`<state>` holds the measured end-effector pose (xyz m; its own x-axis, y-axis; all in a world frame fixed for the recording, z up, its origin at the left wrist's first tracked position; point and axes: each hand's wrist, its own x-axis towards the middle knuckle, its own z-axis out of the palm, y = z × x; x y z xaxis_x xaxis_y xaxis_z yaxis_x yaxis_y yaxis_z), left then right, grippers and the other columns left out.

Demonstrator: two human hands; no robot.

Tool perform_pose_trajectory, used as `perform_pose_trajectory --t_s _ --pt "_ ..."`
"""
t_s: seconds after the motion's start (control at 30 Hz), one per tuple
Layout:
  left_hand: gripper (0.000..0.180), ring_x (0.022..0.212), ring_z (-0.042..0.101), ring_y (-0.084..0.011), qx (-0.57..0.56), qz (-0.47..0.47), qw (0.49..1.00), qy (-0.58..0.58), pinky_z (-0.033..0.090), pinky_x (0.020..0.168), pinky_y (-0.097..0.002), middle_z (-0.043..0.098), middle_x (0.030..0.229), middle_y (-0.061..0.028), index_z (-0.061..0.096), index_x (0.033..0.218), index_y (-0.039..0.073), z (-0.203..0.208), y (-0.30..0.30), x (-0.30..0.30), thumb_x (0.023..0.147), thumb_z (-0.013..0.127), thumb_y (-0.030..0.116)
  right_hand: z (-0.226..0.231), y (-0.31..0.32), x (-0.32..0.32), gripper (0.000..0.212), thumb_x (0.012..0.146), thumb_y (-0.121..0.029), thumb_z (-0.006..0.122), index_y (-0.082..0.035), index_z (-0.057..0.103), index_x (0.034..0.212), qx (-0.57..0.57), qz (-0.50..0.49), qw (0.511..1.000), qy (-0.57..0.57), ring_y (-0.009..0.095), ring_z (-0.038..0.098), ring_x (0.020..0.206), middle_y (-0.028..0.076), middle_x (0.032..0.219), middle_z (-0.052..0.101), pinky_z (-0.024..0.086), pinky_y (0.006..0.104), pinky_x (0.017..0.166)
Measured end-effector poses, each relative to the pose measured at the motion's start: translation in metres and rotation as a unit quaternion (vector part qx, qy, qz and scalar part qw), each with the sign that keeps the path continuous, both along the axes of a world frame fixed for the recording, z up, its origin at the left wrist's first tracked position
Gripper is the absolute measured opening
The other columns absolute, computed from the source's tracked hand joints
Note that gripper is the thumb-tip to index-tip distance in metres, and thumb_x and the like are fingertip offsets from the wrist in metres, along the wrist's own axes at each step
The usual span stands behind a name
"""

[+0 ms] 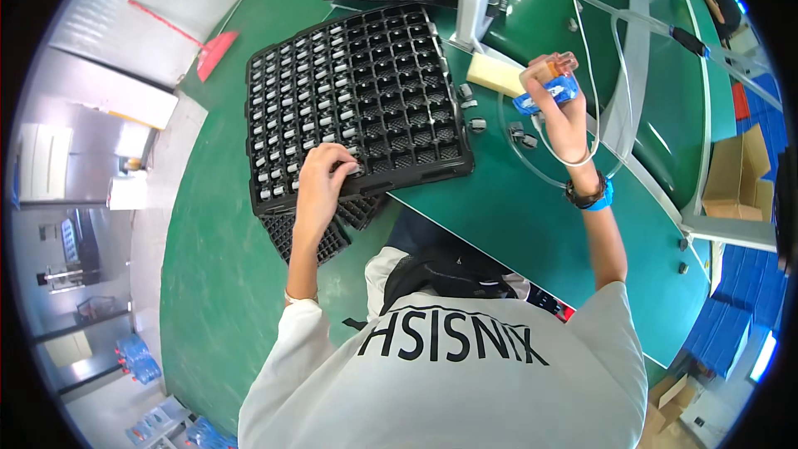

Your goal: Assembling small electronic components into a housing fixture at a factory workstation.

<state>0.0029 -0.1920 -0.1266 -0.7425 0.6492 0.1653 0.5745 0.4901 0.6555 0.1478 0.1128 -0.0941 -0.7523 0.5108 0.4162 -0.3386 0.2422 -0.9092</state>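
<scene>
Black tray [428, 174] is filled left with grey parts [308, 126], right side unfilled; left hand [322, 170] is curled nearside, hold unclear; blue item [544, 98] is clasped in right hand [568, 128].

Head-worn fisheye view; faces steeply down

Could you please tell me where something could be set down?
The green tabletop looks bare between the black tray, its own near edge and the right forearm. Around the yellow block, grey parts, tubing and the right hand crowd it.
</scene>
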Motion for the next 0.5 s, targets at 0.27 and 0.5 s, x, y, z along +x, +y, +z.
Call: perform_pose_trajectory --t_s 0.27,0.5 --pt "0.01 0.083 0.061 -0.023 0.36 -0.066 0.811 -0.457 0.053 0.072 -0.0286 0.056 0.102 -0.0227 0.041 0.092 0.005 0.031 0.028 0.017 0.091 0.041 0.014 0.037 -0.011 0.008 0.033 0.083 -0.025 0.053 -0.008 0.045 0.111 -0.272 0.0 0.962 -0.021 0.011 0.052 0.087 0.005 0.104 0.052 0.042 0.0228 0.069" --pt "0.034 0.089 0.059 -0.0214 0.39 -0.157 0.719 -0.553 0.05 0.082 -0.026 0.055 0.106 -0.0181 0.044 0.118 -0.006 0.029 0.083 0.057 0.091 0.044 0.015 0.036 -0.017 0.019 0.031 0.083 -0.026 0.053 -0.006 0.047 0.106 -0.4 0.102 0.91 -0.027 0.006 0.045 0.063 0.003 0.091 0.052 0.034 0.0188 0.05"
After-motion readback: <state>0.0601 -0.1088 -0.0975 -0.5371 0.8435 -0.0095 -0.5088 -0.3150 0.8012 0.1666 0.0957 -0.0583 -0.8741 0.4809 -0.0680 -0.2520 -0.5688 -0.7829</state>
